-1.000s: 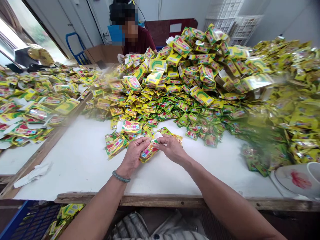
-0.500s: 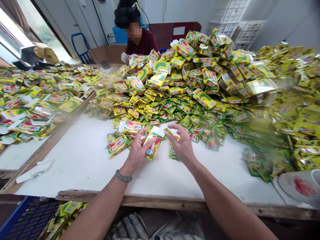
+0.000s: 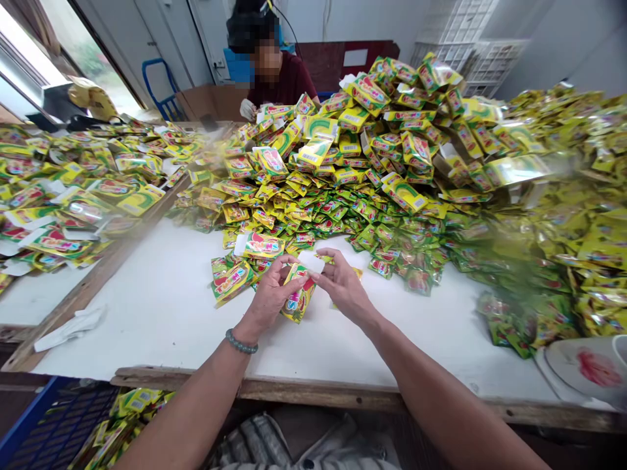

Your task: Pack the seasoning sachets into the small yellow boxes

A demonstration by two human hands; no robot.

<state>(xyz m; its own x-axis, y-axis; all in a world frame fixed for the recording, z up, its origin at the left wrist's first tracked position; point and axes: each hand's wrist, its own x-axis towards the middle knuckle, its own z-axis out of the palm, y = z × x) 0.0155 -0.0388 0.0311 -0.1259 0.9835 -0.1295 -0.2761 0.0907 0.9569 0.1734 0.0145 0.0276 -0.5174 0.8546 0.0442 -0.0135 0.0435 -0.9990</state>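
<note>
A small yellow and green printed box [image 3: 298, 301] is tilted in my left hand [image 3: 270, 294], thumb across its front and fingers behind. Its white end flap [image 3: 311, 262] stands up at the far end. My right hand [image 3: 343, 285] is closed at that end, thumb on the box's upper edge and fingers beside the flap. Whether a packet is between these fingers is hidden. Left of my hands, another box [image 3: 231, 282] and a box with a raised white flap [image 3: 263, 246] lie on small green packets. A partly covered packet lies under my right hand.
A high heap of boxes [image 3: 362, 121] and small packets [image 3: 337, 212] fills the far side. More boxes [image 3: 59, 245] lie left of a wooden strip [image 3: 105, 271]. A flowered cup [image 3: 588, 369] stands at right, a blue crate [image 3: 63, 418] below left. A person [image 3: 289, 78] sits opposite.
My right hand has moved left from beside the box to its flapped end. The small packet that showed at its fingertips is out of sight. My left hand keeps hold of the box.
</note>
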